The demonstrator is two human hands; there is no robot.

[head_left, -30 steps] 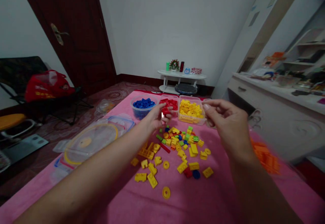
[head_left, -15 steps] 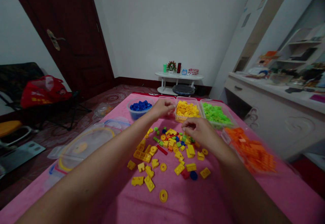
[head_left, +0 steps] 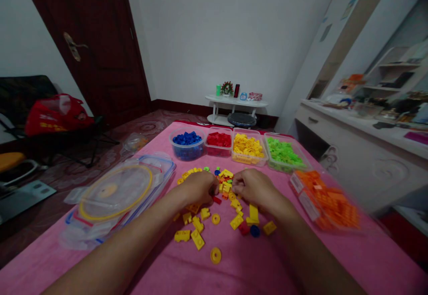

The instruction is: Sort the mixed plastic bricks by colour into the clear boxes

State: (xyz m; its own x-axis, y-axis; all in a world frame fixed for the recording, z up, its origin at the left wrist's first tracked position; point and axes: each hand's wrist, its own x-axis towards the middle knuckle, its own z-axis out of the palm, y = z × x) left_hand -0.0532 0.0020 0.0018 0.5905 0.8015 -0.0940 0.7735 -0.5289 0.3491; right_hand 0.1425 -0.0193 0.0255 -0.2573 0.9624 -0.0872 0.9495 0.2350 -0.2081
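Head — right hand [head_left: 257, 191] half-curled, touching bricks [head_left: 228, 180].

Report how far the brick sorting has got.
Done: the blue tub, red tub, yellow tub, green tub and orange tub each hold bricks of one colour. In hand: left hand and right hand are both down in the loose pile. To do: that pile, mostly yellow with a few other colours, lies unsorted on the cloth.
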